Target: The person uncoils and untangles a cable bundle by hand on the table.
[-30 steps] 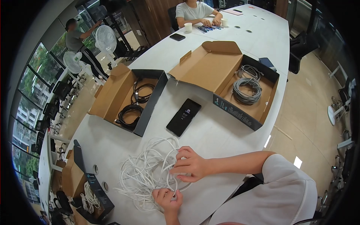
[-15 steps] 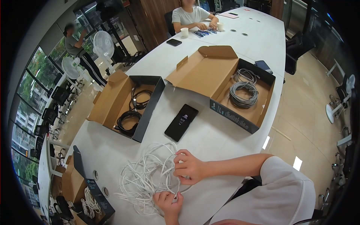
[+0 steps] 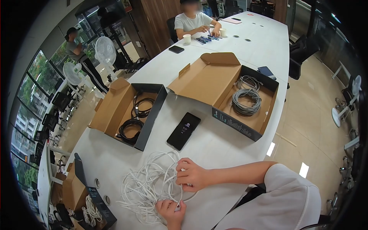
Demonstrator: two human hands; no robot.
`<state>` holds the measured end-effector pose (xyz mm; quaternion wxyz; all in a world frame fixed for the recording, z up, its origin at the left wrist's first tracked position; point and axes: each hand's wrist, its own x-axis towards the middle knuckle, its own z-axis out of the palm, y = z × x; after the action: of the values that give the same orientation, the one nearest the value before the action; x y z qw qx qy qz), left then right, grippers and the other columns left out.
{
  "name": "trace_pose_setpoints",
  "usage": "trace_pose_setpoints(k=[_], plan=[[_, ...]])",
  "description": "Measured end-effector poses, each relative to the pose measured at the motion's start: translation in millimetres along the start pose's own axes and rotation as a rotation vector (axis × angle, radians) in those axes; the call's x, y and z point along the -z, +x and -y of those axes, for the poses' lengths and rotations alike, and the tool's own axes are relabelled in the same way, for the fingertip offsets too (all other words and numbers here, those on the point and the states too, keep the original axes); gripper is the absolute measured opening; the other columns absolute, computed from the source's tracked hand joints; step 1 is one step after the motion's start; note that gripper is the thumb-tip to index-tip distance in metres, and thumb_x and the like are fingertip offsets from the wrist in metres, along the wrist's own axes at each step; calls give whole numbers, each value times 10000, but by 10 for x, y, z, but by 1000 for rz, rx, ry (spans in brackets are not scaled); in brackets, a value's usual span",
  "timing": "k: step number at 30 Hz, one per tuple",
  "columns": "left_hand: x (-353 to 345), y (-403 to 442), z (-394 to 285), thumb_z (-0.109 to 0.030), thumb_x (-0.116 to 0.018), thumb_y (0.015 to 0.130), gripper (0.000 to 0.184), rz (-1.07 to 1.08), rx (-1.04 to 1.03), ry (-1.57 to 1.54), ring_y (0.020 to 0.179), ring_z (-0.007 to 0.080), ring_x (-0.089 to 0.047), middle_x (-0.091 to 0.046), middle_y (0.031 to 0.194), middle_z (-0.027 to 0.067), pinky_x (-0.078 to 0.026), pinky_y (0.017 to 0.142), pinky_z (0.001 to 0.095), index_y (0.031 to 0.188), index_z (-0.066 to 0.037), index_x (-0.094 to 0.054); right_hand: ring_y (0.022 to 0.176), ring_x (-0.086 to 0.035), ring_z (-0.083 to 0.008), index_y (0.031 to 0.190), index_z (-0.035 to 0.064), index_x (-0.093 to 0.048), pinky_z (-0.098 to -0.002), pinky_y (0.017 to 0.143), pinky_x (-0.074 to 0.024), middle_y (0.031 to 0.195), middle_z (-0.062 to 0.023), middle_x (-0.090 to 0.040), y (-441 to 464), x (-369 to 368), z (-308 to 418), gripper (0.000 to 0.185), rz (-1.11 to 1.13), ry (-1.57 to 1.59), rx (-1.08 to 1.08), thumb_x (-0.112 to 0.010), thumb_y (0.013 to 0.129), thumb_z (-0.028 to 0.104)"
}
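A loose, tangled heap of white cable (image 3: 143, 188) lies on the white table in front of me. My left hand (image 3: 170, 212) is closed at the heap's near edge, with a pale piece, perhaps a plug, showing by the thumb. Just above and to the right, my right hand (image 3: 192, 176) grips a strand of the same cable with bent fingers. One strand runs between the two hands. Past the heap lies a black phone (image 3: 183, 131) with its screen lit.
An open box (image 3: 140, 132) holds black cables (image 3: 131, 129); another (image 3: 237, 122) holds coiled grey cables (image 3: 246, 102). A third box (image 3: 100, 203) at lower left contains white cables (image 3: 92, 211). Across the table (image 3: 264, 42) a seated person handles pens (image 3: 207, 39) beside paper cups.
The whole scene sits slightly lower in the view. Both my hands keep their grip on the white cable with little movement. The seated person's hands have shifted above the pens.
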<state>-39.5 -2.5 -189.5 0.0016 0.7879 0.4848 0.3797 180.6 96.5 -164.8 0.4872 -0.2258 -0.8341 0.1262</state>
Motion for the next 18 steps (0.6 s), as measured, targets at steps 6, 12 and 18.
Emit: trace_pose_setpoints(k=[6,12,18], plan=[[11,5,3,-121,-776,612,298,10,-7,-5,752,262,-447,-480,694,18,-351,677,387,557,-119,-483,915,-514,-249,789,92,-644,-507,984,-437,775,-7,-538,-18,0,0,151,28,-9,-19,-683,646,65],[20,11,-5,-121,-775,615,296,8,-3,-14,751,260,-451,-489,702,20,-355,680,386,559,-118,-485,922,-514,-259,814,95,-651,-495,976,-435,783,-14,-538,-18,-6,-12,169,31,-4,-19,-683,650,73],[27,3,18,-116,-767,620,288,5,-19,-25,743,260,-450,-492,703,21,-354,677,387,564,-118,-484,938,-518,-252,864,113,-663,-489,983,-427,802,-11,-542,-5,-6,-12,212,51,-43,-32,-689,656,78]])
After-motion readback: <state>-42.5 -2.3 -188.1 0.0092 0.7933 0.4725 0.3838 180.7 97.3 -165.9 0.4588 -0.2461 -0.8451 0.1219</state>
